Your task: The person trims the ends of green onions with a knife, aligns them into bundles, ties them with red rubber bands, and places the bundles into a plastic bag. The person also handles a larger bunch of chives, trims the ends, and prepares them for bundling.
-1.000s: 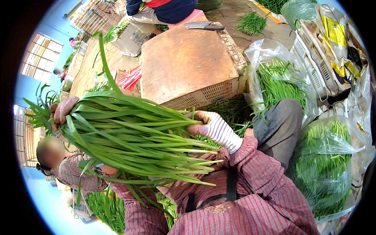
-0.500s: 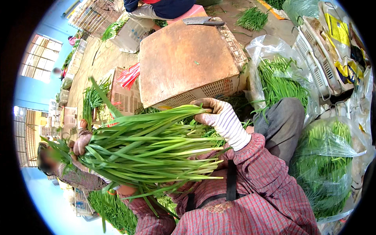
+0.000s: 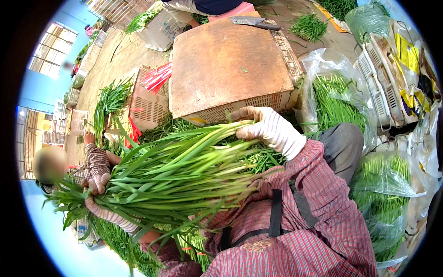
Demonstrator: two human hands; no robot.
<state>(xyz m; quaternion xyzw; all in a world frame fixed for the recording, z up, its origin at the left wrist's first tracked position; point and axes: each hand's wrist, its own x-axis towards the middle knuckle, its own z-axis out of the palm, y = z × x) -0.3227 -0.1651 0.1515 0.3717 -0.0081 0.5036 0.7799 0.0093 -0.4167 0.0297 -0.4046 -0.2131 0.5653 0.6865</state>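
A big loose bunch of garlic chives (image 3: 180, 171) stretches sideways in front of me, its pale stem ends to the right and its leaf tips to the left. My left hand (image 3: 98, 184), in a soiled glove, is closed round the leafy end. In a white striped glove, my right hand (image 3: 265, 129) pinches a few pale stems at the bunch's upper right edge. Lower stems fan out freely and look blurred. Just beyond the bunch stands an upturned crate topped with a brown board (image 3: 230, 64), with a cleaver (image 3: 255, 22) at its far edge.
Red-and-white strips (image 3: 157, 77) hang over a crate left of the board. Bags of chives (image 3: 339, 99) and stacked white crates (image 3: 376, 83) line my right. A co-worker (image 3: 90, 161) sits at the left; another person (image 3: 198, 7) is beyond the board. More chives (image 3: 124, 244) lie lower left.
My right hand has shifted slightly right with the stems it pinches. The lower stems have swung and blurred. The view has tilted a little, and the co-worker at left shows more.
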